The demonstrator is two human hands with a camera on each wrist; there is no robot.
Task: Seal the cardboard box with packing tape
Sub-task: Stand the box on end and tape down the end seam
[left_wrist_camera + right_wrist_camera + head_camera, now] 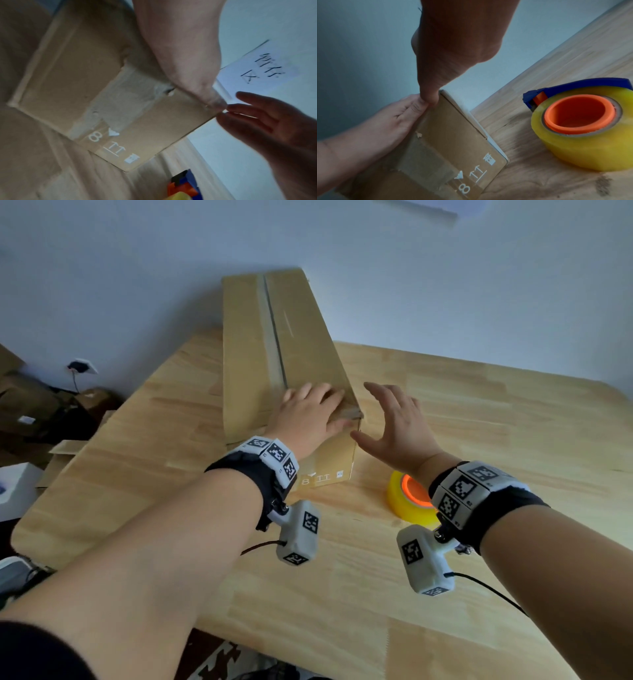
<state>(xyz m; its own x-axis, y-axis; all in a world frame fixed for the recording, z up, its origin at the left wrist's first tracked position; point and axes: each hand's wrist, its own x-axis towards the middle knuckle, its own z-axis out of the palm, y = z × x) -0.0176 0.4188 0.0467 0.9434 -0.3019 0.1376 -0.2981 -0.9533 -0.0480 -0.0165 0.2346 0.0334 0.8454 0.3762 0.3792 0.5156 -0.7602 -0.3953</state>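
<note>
A long brown cardboard box (pixel 253 344) lies on the wooden table (pixel 479 440) with its top flaps closed along a centre seam. My left hand (pixel 325 410) lies flat on the near end of the top, fingers straight, thumb over the edge (pixel 197 83). Just right of that end my right hand (pixel 387 422) is spread open. Its thumb (pixel 428 94) touches the box's upper corner (pixel 453 135) beside the left hand (pixel 385 125). A yellow tape roll (pixel 409 501) with an orange core sits in a blue dispenser (pixel 573 86) on the table under my right wrist.
The box's far end overhangs the table's back edge near the wall. Flattened cardboard (pixel 65 450) and brown boxes (pixel 34 405) lie on the floor at the left, below a wall socket (pixel 81 366). A handwritten sheet (pixel 260 70) hangs on the wall.
</note>
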